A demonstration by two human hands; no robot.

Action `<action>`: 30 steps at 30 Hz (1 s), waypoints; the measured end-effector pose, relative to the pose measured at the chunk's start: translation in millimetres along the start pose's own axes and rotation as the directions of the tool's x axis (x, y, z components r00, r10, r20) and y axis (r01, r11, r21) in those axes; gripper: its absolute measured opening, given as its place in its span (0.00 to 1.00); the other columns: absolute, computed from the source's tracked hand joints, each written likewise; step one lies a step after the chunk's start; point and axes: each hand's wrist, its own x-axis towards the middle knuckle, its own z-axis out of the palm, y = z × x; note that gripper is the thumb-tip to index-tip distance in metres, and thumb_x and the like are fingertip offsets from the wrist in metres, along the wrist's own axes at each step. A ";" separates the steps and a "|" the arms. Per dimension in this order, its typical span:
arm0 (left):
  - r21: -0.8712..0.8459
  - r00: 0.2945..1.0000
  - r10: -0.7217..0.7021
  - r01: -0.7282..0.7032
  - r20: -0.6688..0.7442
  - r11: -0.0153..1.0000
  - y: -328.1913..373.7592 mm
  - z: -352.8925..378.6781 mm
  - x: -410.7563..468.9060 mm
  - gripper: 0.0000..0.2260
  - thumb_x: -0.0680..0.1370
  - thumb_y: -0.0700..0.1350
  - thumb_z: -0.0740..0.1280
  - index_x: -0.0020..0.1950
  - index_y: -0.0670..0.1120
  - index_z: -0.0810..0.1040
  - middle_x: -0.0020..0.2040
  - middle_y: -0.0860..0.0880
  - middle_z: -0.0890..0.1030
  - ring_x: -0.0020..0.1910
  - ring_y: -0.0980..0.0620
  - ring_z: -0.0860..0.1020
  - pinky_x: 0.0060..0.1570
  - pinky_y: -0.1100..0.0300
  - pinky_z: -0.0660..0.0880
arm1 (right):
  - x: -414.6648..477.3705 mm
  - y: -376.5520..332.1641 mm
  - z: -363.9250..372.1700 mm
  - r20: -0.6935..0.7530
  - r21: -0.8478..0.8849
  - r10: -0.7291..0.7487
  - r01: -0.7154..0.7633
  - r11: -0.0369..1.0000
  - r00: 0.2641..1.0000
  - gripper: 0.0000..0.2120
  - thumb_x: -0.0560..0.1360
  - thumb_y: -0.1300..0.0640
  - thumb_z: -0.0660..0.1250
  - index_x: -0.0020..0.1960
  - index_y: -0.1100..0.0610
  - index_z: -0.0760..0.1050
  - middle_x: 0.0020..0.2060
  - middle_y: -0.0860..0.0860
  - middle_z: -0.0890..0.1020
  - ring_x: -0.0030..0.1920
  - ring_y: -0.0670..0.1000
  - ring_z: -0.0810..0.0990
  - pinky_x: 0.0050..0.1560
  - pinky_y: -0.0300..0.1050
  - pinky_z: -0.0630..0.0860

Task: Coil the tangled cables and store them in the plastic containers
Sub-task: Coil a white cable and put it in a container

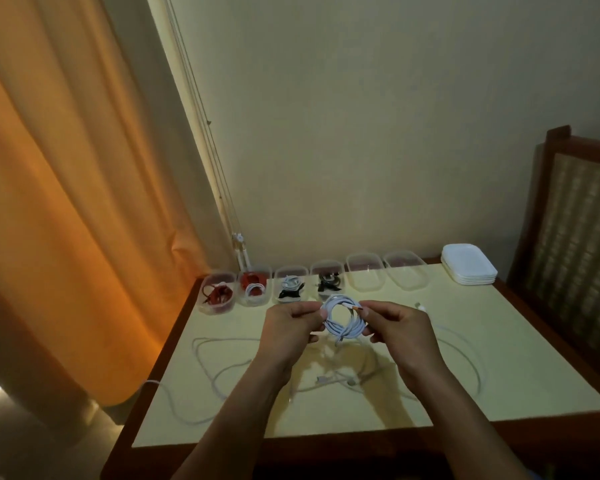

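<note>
Both hands hold the small coil of white round cable (343,322) up over the pale yellow table top (499,358), with the left hand (291,329) pinching its left side and the right hand (397,327) pinching the orange-tipped plug end (356,308) at its top. I can see nothing tying the loops, so I'd guess they could spring apart if either pinch slackens on the way to the two empty clear plastic containers (364,277) in the back row. A dropped loop might also snag the loose white cables (222,362) sprawled below.
</note>
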 end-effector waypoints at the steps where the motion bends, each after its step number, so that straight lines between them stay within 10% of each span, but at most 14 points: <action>1: 0.024 1.000 0.005 -0.005 -0.004 1.000 -1.5 4.2 16.4 0.05 0.77 0.42 0.75 0.53 0.47 0.87 0.44 0.49 0.88 0.42 0.54 0.83 0.42 0.60 0.80 | 15.2 3.9 0.2 -0.001 -0.008 0.008 -0.008 1.000 1.000 0.06 0.76 0.60 0.73 0.50 0.52 0.86 0.39 0.50 0.88 0.37 0.48 0.82 0.41 0.46 0.79; 8: 0.163 0.998 0.027 -0.036 0.051 0.986 -15.5 46.5 135.6 0.07 0.76 0.42 0.75 0.54 0.45 0.88 0.43 0.50 0.87 0.36 0.61 0.82 0.34 0.67 0.75 | 136.8 43.2 -10.0 -0.055 -0.128 0.021 -0.028 0.991 0.998 0.06 0.75 0.60 0.74 0.51 0.53 0.86 0.39 0.49 0.88 0.37 0.48 0.84 0.39 0.46 0.79; 12: 0.224 0.997 0.046 -0.058 0.060 0.973 -29.5 80.3 211.0 0.09 0.75 0.42 0.77 0.54 0.42 0.87 0.42 0.47 0.87 0.41 0.47 0.85 0.40 0.58 0.82 | 218.1 69.1 -23.2 -0.070 -0.212 0.033 -0.047 0.976 0.997 0.05 0.75 0.59 0.75 0.49 0.51 0.87 0.37 0.48 0.87 0.37 0.51 0.84 0.38 0.44 0.78; 17: 0.301 0.998 0.027 -0.044 0.060 0.952 -50.8 120.9 299.4 0.09 0.73 0.43 0.79 0.49 0.39 0.88 0.27 0.50 0.80 0.25 0.56 0.72 0.34 0.59 0.70 | 307.5 100.0 -36.4 -0.046 -0.359 0.022 -0.037 0.933 0.999 0.06 0.74 0.59 0.75 0.51 0.53 0.86 0.39 0.50 0.85 0.36 0.43 0.79 0.39 0.36 0.74; 27: 0.677 0.989 0.109 -0.149 0.101 0.721 -84.8 164.2 394.9 0.06 0.75 0.47 0.76 0.48 0.46 0.88 0.43 0.44 0.87 0.43 0.47 0.85 0.44 0.53 0.82 | 401.0 155.1 -43.1 0.058 -0.704 -0.065 0.087 0.705 0.996 0.06 0.72 0.56 0.77 0.48 0.54 0.88 0.42 0.51 0.87 0.41 0.48 0.82 0.40 0.33 0.73; 30: 0.723 0.987 0.121 -0.161 0.107 0.672 -90.8 165.9 398.9 0.06 0.76 0.46 0.74 0.46 0.44 0.87 0.41 0.46 0.86 0.40 0.47 0.84 0.44 0.48 0.84 | 408.2 162.2 -38.6 0.088 -0.763 -0.091 0.126 0.634 0.992 0.06 0.73 0.55 0.75 0.49 0.51 0.87 0.43 0.52 0.88 0.46 0.53 0.84 0.49 0.48 0.80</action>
